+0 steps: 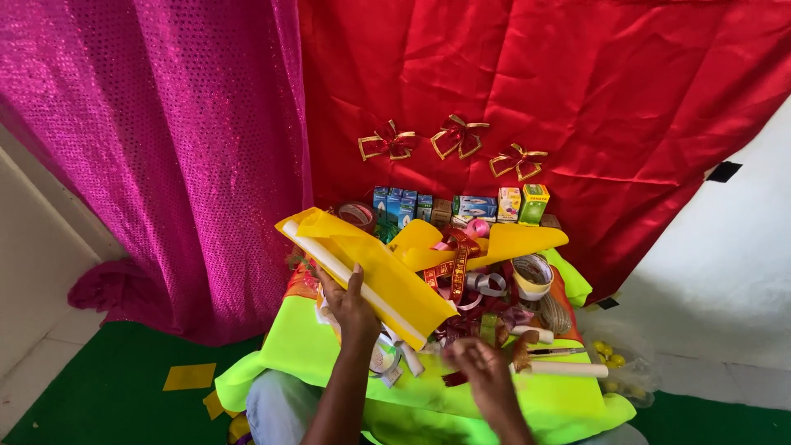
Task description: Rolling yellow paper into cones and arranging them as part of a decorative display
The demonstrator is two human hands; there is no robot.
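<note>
Left hand (pixel 350 306) grips a rolled yellow sheet (pixel 372 272), fingers wrapped under it, thumb up, roll angled over a lime-green cloth (pixel 305 350). Right hand (pixel 480 363), blurred, fingers curled near red ribbons (pixel 456 272); can't tell if grasping. Small boxes (pixel 461 206) line red backdrop (pixel 535 82) w/ three bows (pixel 459 136).

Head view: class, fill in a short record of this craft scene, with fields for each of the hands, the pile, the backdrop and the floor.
Left hand: grips a yellow fabric roll, tilted up to the left
Right hand: blurred, low over the ribbon pile; grasp unclear
Surface: neon green cloth
Behind pile: row of small boxes
Backdrop: red satin cloth with three bows; pink sequin curtain at left
Floor: green mat with yellow scrap
</note>
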